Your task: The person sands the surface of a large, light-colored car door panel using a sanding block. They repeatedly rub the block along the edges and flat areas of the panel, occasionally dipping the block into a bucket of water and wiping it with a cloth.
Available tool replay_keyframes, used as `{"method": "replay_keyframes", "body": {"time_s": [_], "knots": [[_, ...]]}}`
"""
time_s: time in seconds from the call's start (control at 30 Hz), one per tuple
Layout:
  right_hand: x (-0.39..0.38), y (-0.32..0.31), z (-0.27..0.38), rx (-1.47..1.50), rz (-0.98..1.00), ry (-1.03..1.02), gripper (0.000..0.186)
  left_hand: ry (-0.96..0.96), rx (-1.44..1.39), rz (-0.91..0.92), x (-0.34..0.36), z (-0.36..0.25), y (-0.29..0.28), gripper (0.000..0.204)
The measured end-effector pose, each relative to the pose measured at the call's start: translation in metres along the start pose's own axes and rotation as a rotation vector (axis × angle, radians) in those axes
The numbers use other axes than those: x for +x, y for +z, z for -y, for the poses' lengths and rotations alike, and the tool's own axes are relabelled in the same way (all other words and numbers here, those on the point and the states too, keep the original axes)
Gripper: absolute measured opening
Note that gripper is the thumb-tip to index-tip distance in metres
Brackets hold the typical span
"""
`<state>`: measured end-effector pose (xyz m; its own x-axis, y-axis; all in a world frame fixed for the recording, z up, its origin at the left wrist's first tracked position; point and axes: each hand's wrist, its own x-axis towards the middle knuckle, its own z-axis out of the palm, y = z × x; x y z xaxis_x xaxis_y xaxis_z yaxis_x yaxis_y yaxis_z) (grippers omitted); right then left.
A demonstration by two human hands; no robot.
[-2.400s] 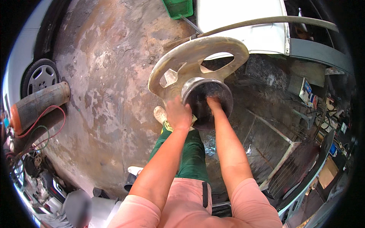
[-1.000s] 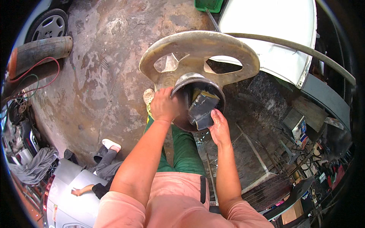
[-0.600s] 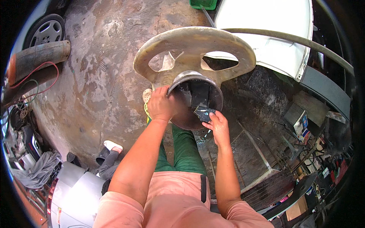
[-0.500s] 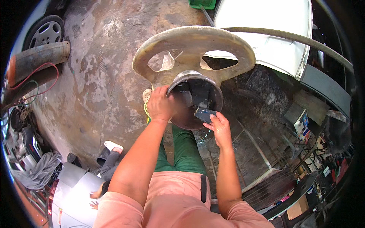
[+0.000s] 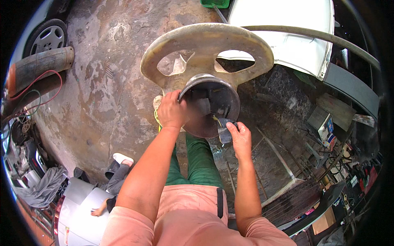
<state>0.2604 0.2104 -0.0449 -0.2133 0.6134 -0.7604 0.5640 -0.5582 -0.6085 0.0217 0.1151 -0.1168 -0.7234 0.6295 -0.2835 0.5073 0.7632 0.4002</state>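
Observation:
A dark round bucket [image 5: 230,96] stands in front of me by the back of a worn beige plastic chair [image 5: 205,35]. My left hand [image 5: 171,110] holds the bucket's left rim, fingers curled over the edge. Between the thumb and fingers of my right hand [image 5: 240,137] is a dark grey flat sheet [image 5: 224,132], wet-looking, hanging at the near right rim. It resembles sandpaper, though its kind is not certain. More dark flat pieces lie inside the bucket; part of its inside is blurred.
A white panel [image 5: 283,45] lies beyond the chair. Metal frames and clutter [image 5: 328,135] fill the right side. At left are a car wheel [image 5: 48,37], a bumper [image 5: 41,65] with hoses, and a silver car part [image 5: 84,209] with another person's hand [image 5: 98,211] and leg beside it.
The dark sheet has turned from lying nearly level to hanging down, moving slightly right with my right hand. My left hand stays on the rim. The other person's hand has shifted.

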Motion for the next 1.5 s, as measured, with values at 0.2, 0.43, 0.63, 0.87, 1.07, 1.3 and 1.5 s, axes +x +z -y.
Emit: {"method": "replay_keyframes", "body": {"time_s": [0.2, 0.43, 0.63, 0.87, 1.07, 1.3, 1.5], "knots": [[-0.002, 0.004, -0.02, 0.119, 0.023, -0.021, 0.038, -0.016, -0.028, 0.018, 0.001, 0.001, -0.001, 0.029], [-0.035, -0.003, 0.012, 0.351, 0.212, -0.046, 0.036, -0.076, -0.053, 0.1, 0.004, 0.0, -0.008, 0.035], [-0.067, -0.02, 0.051, 0.374, 0.308, -0.139, 0.025, -0.2, -0.089, 0.376, 0.002, -0.001, -0.044, 0.055], [-0.093, -0.047, 0.053, 0.241, 0.233, -0.253, 0.018, -0.08, -0.164, 0.415, -0.043, 0.037, -0.072, 0.05], [-0.119, -0.085, 0.065, -0.345, -0.061, -0.276, 0.021, -0.028, -0.34, 0.405, -0.102, -0.017, -0.16, 0.042], [-0.147, -0.067, 0.091, -0.541, -0.032, -0.756, 0.031, -0.004, -0.701, 0.535, -0.117, -0.073, -0.21, 0.032], [-0.163, -0.005, 0.078, -0.67, 0.095, -1.023, 0.036, -0.231, -0.815, 0.616, -0.116, -0.073, -0.192, 0.048]]}}
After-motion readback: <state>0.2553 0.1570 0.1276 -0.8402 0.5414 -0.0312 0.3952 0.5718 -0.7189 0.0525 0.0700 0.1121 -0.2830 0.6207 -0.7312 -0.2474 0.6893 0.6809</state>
